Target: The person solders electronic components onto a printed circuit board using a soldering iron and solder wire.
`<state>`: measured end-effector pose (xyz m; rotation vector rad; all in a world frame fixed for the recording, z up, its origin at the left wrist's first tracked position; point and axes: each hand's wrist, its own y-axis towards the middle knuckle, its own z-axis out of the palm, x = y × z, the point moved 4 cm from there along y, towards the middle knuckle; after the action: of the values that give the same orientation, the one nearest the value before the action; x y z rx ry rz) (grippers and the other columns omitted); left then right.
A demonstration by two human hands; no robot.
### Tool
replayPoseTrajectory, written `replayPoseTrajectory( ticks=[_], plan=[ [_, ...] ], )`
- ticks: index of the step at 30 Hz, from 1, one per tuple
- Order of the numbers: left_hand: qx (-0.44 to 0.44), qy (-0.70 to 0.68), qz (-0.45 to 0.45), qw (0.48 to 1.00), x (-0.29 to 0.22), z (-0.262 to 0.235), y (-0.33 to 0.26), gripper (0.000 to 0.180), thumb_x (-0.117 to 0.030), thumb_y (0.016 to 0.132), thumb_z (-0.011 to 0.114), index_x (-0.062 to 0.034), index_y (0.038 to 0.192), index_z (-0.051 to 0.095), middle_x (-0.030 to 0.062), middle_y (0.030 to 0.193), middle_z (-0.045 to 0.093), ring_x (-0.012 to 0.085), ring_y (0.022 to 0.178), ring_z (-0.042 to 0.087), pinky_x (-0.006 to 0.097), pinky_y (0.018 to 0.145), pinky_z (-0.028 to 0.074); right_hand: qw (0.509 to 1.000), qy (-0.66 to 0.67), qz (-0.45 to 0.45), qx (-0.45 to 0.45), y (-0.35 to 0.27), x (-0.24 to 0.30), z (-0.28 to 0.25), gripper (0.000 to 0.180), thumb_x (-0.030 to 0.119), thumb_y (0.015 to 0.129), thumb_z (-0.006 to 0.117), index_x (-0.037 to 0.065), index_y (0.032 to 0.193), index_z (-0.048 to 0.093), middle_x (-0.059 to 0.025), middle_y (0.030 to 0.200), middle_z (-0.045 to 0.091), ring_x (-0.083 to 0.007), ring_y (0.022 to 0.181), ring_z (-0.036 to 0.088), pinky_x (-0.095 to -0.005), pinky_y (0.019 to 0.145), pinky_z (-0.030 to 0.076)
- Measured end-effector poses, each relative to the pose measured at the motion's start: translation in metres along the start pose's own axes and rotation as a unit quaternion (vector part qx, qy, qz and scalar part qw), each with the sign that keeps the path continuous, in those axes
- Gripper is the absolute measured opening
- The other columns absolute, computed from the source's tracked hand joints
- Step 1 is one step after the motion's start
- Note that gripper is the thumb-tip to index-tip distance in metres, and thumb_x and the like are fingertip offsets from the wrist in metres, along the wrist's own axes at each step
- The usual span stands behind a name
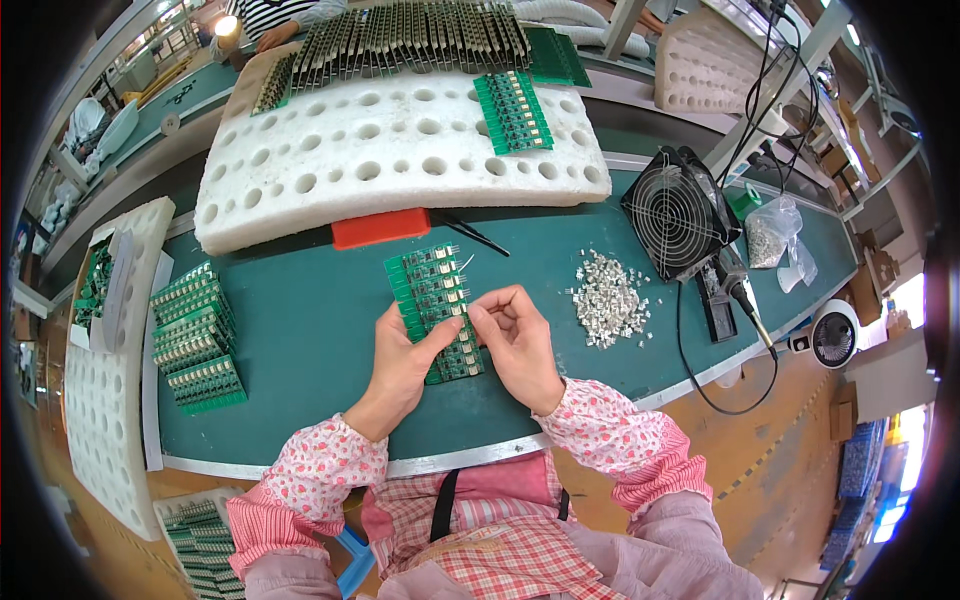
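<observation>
Hands on green circuit panel

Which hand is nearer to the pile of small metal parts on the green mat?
Right. The right hand is at the green circuit board strip, just left of the pile of small metal parts. The left hand holds the strip's other side, farther from the pile.

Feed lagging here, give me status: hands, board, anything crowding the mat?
Left hand pinning the green circuit board strip. Right hand pinching at its right edge. Pile of small metal parts lies apart, right of it.
</observation>
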<state>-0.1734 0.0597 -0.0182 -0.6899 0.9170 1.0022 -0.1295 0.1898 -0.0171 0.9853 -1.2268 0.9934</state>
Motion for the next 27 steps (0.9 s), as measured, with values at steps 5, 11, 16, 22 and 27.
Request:
replayPoseTrajectory(
  ticks=[5, 11, 16, 22, 27],
  plan=[
    [-0.002, 0.017, -0.012, 1.000, -0.001, 0.003, -0.001, 0.025, 0.001, 0.080, 0.067, -0.0020, 0.103, 0.057, 0.0037, 0.094, 0.064, 0.0103, 0.081, 0.061, 0.025, 0.070, 0.051, 1.000, 0.024, -0.011, 0.011, 0.003, 0.003, -0.008, 0.016, 0.008, 0.088, 0.061, -0.001, 0.097, 0.052, -0.0061, 0.087, 0.060, -0.0076, 0.076, 0.058, -0.0210, 0.064, 0.048],
    [-0.030, -0.058, -0.080, 0.995, -0.007, -0.007, 0.004, 0.023, -0.002, 0.081, 0.065, -0.0036, 0.102, 0.057, 0.0025, 0.091, 0.062, 0.0109, 0.077, 0.060, 0.027, 0.067, 0.051, 0.787, -0.542, -0.253, -0.152, 0.015, 0.051, -0.084, 0.023, 0.009, 0.074, 0.069, 0.006, 0.095, 0.061, -0.0105, 0.087, 0.058, -0.0288, 0.081, 0.054, -0.0388, 0.073, 0.042],
    [0.024, -0.084, -0.128, 0.988, 0.000, -0.007, 0.006, 0.028, -0.001, 0.079, 0.067, -0.0051, 0.105, 0.056, 0.0023, 0.092, 0.062, 0.0118, 0.079, 0.061, 0.028, 0.069, 0.052, 0.762, -0.598, -0.229, -0.096, 0.013, 0.047, -0.106, 0.016, 0.013, 0.073, 0.070, 0.010, 0.089, 0.066, -0.0035, 0.084, 0.059, -0.0253, 0.081, 0.051, -0.0367, 0.073, 0.040],
    [0.037, -0.088, -0.135, 0.986, -0.001, -0.008, 0.006, 0.026, -0.001, 0.079, 0.069, -0.0057, 0.101, 0.056, 0.0020, 0.091, 0.062, 0.0116, 0.079, 0.061, 0.029, 0.070, 0.052, 0.684, -0.685, -0.247, -0.040, 0.017, 0.037, -0.087, 0.011, 0.014, 0.072, 0.070, 0.011, 0.082, 0.065, -0.0024, 0.079, 0.057, -0.0226, 0.083, 0.051, -0.0367, 0.073, 0.041],
    [0.041, -0.098, -0.125, 0.986, -0.002, -0.007, 0.005, 0.024, -0.002, 0.080, 0.068, -0.0053, 0.100, 0.057, 0.0024, 0.091, 0.062, 0.0116, 0.079, 0.061, 0.029, 0.070, 0.053, 0.661, -0.708, -0.239, -0.073, 0.012, 0.038, -0.088, 0.011, 0.015, 0.072, 0.070, 0.010, 0.080, 0.064, -0.0025, 0.076, 0.056, -0.0219, 0.080, 0.052, -0.0355, 0.072, 0.040]
  ],
)
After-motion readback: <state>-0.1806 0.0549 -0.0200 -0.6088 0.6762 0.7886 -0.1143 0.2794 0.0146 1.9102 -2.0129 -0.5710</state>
